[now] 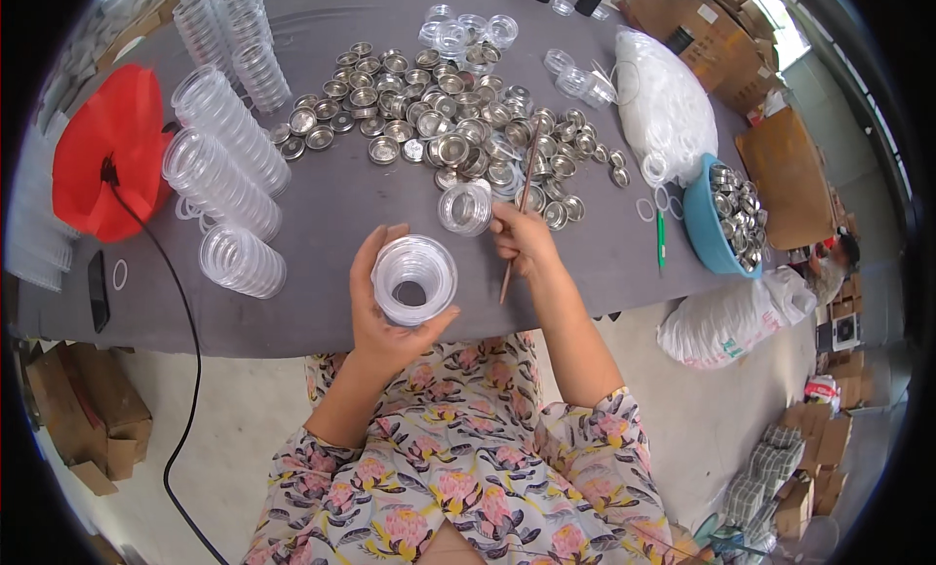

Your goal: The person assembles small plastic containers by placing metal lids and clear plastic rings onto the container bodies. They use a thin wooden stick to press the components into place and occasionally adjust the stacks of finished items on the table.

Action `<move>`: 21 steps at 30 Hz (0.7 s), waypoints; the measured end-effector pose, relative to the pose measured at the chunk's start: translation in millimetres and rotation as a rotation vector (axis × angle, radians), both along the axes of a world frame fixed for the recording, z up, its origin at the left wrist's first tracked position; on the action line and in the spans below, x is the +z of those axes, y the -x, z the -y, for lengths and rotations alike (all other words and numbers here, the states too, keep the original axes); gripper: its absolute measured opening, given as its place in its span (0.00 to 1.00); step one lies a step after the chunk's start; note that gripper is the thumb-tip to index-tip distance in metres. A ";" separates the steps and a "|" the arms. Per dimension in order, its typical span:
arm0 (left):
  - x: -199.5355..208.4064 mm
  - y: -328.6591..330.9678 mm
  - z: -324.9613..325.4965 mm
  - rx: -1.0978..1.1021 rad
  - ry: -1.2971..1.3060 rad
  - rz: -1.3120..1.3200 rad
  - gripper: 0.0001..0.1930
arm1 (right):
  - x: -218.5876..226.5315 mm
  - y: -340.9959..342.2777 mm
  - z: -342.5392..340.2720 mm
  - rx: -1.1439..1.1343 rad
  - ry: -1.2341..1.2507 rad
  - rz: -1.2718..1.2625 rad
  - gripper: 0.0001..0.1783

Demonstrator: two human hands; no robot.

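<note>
My left hand (378, 323) is wrapped around a clear round plastic container (416, 255), its open end facing up; it looks like several nested together. In my right hand (525, 238) is a thin brown stick (506, 280), slanting across the fingers. The same hand's fingertips hold a small clear round plastic piece (465, 210), apart from the container and at the front of the pile. Beyond both hands spreads a heap of small round silver metal caps (400, 97), with some clear round pieces (450, 37) on its far side.
Tall stacks of clear containers (222, 183) stand at left, beside a red lampshade-like object (109, 151) with a black cable (161, 248). At right are a bag of white rings (666, 107), a blue basin (704, 224) of metal caps and a green pen-like tool (661, 241).
</note>
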State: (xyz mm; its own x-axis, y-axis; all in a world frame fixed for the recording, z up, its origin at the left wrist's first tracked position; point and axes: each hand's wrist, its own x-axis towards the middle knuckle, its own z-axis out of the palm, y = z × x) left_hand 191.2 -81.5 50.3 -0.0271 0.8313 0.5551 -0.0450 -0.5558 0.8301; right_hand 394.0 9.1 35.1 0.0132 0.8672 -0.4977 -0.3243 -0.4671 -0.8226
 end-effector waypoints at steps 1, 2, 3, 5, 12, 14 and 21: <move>-0.3 -1.9 -0.8 -0.011 -0.002 0.005 0.50 | -9.6 -6.3 0.2 -0.004 0.093 -0.091 0.07; -0.7 -2.2 -0.7 -0.014 -0.003 0.010 0.50 | -16.6 -10.4 0.7 -0.023 0.109 -0.121 0.07; -1.1 -2.5 -0.8 -0.016 -0.003 0.014 0.50 | -22.2 -14.8 2.6 -0.043 0.125 -0.151 0.06; -2.2 -0.2 -0.8 -0.007 -0.016 -0.007 0.50 | -20.0 -14.0 8.3 -0.071 0.066 -0.166 0.06; 0.1 -0.8 -1.2 -0.026 -0.019 0.021 0.50 | 7.9 -5.7 40.8 0.002 -0.630 0.759 0.05; -1.0 -0.9 -1.3 -0.008 -0.025 0.018 0.51 | 9.8 -7.8 57.6 0.120 -0.884 1.228 0.05; -30.9 -7.5 6.0 0.112 -0.026 -0.019 0.56 | -5.4 -13.8 100.0 0.261 -0.837 1.411 0.09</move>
